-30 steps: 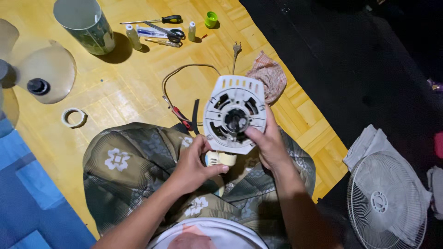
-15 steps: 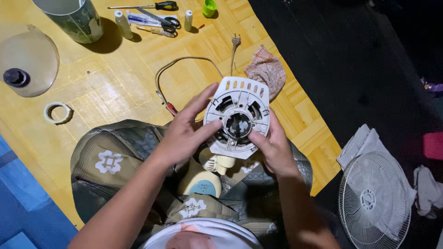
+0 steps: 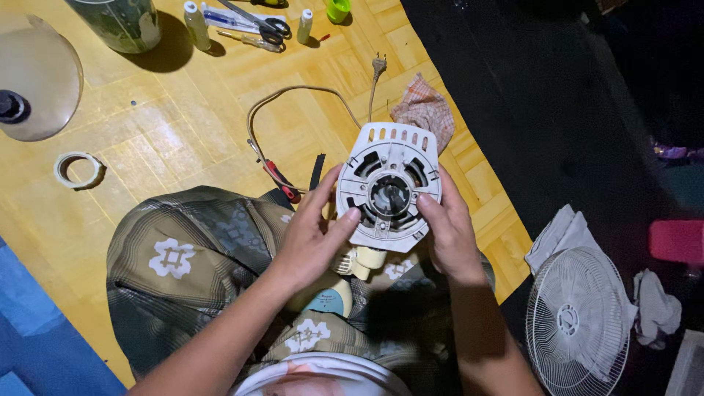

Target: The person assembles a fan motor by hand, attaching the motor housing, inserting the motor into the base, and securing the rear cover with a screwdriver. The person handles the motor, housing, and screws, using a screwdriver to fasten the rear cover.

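White plastic makes up the fan motor housing [image 3: 391, 192], a round slotted cover with a dark hub at its centre, held over the person's lap above the edge of the yellow parquet-patterned mat [image 3: 169, 139]. The left hand [image 3: 312, 238] grips its left rim, fingers curled against the edge and the thumb laid on the face near the hub. The right hand [image 3: 449, 231] clasps the right rim, its thumb pressed on the front just beside the hub, the other fingers hidden behind the cover. Under the housing, a cream-coloured fan neck [image 3: 359, 260] rests between the knees on the patterned olive cloth [image 3: 191, 249] covering the legs. A power cord [image 3: 293, 99] loops from behind the housing across the mat to a plug [image 3: 378, 66]. A checked rag [image 3: 425, 110] lies just beyond the housing's upper right, and red-handled pliers [image 3: 282, 183] lie near the left hand. Farther off on the mat are a roll of tape [image 3: 77, 169], a clear fan blade [image 3: 37, 81], scissors [image 3: 268, 26] and small bottles [image 3: 195, 18]. A white fan grille [image 3: 579, 323] lies on the dark floor at the right.
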